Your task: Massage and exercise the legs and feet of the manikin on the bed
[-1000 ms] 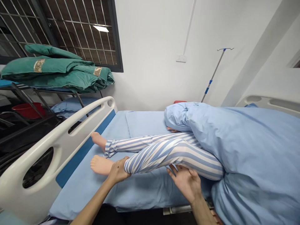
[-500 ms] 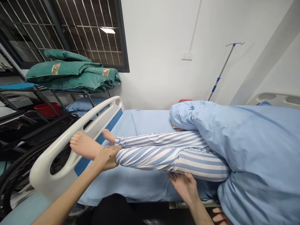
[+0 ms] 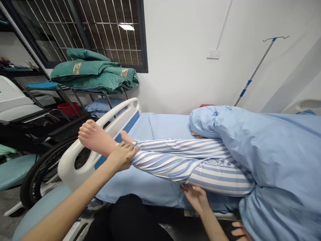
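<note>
A smooth, manikin-like figure lies on the bed in blue-and-white striped trousers (image 3: 220,175). My left hand (image 3: 122,155) is closed round the near leg's ankle, at the trouser cuff. The near bare foot (image 3: 96,138) is raised, toes up, in front of the footboard. Under the same leg's knee, my right hand (image 3: 197,197) faces palm up, its fingertips partly hidden by the trouser cloth. The far leg (image 3: 160,144) rests on the sheet, its foot (image 3: 126,137) partly covered by my left hand. A blue quilt (image 3: 276,150) covers the upper body.
A white footboard (image 3: 66,167) closes the bed's left end, with a wheelchair wheel (image 3: 32,187) beyond it. Green folded bedding (image 3: 95,75) lies by the window. An IV pole (image 3: 258,68) leans at the back right. Another hand (image 3: 240,231) shows below the quilt's near edge.
The near foot and lower leg have risen, with my left hand at the ankle moving up too. My right hand stays under the knee. The view has shifted left.
</note>
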A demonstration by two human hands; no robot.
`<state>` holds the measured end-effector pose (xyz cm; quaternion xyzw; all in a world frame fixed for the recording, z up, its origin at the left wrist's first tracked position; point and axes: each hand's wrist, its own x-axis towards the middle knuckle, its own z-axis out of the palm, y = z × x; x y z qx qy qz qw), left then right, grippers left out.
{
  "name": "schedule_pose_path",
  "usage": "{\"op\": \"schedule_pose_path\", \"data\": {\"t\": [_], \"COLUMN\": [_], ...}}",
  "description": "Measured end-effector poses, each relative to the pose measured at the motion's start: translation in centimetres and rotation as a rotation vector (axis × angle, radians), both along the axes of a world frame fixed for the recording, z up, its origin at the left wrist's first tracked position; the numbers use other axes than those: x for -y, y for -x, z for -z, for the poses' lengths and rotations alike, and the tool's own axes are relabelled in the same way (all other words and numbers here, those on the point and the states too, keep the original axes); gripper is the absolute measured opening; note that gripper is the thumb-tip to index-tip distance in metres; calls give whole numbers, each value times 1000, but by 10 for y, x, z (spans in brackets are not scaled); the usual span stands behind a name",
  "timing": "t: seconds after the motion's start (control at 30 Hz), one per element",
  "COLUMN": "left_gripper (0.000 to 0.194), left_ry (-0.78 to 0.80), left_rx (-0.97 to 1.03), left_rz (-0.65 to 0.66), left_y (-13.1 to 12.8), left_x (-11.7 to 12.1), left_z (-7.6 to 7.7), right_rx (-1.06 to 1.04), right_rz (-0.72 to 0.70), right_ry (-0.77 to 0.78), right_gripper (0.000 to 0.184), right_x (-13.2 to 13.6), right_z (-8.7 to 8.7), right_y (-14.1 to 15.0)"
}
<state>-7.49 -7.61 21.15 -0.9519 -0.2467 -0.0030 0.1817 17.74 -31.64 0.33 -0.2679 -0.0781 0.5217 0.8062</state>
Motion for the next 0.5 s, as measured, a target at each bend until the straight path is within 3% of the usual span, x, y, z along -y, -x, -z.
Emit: {"op": "schedule_pose_path", "data": {"t": [0.2, 0.33, 0.5], "left_gripper": [35, 35, 24], "left_ry": [68, 159, 308], "left_rx": [46, 177, 229], "left_rz": [-3, 11, -65], "left_y": [7, 7, -10], "left_x": [-8, -22, -26], "left_z": [23, 45, 69], "right_rx": [-42, -79, -88], "right_rz": [-52, -78, -115], "right_ry": [-1, -47, -127], "right_gripper": [21, 20, 20], "right_x": [6, 13, 16], "right_z": [-12, -39, -79], "right_y": [-4, -11, -18]}}
